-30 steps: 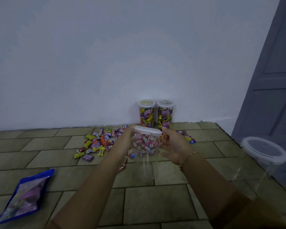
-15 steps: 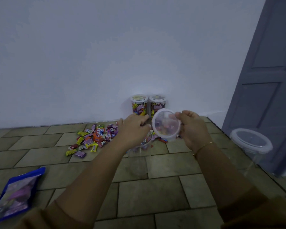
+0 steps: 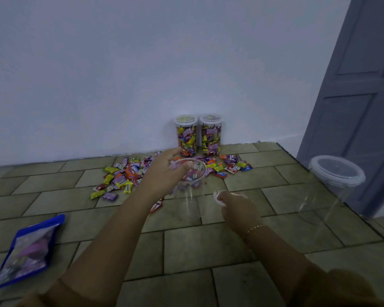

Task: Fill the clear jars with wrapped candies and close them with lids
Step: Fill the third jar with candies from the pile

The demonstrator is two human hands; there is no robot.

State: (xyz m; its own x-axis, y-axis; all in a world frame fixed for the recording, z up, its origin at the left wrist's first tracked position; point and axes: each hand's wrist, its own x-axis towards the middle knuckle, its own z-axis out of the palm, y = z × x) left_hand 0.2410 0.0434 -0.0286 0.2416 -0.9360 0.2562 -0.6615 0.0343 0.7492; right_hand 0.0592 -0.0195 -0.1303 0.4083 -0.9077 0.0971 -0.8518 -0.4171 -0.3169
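Observation:
An empty clear jar (image 3: 189, 202) stands open on the tiled floor in the middle. My left hand (image 3: 164, 173) grips its rim from the left. My right hand (image 3: 237, 207) is low beside the jar on the right, closed on its white-rimmed lid (image 3: 217, 197), which is mostly hidden under the fingers. A pile of wrapped candies (image 3: 129, 173) lies on the floor behind the jar, spreading left and right. Two filled, lidded jars (image 3: 197, 135) stand against the wall.
Another empty clear jar with its lid on (image 3: 333, 180) stands at the right, near a grey door (image 3: 364, 96). A blue candy bag (image 3: 27, 249) lies on the floor at the lower left. A white wall runs along the back.
My right hand took the lid off the jar and lowered it to the floor on the right. My left hand keeps hold of the jar's rim.

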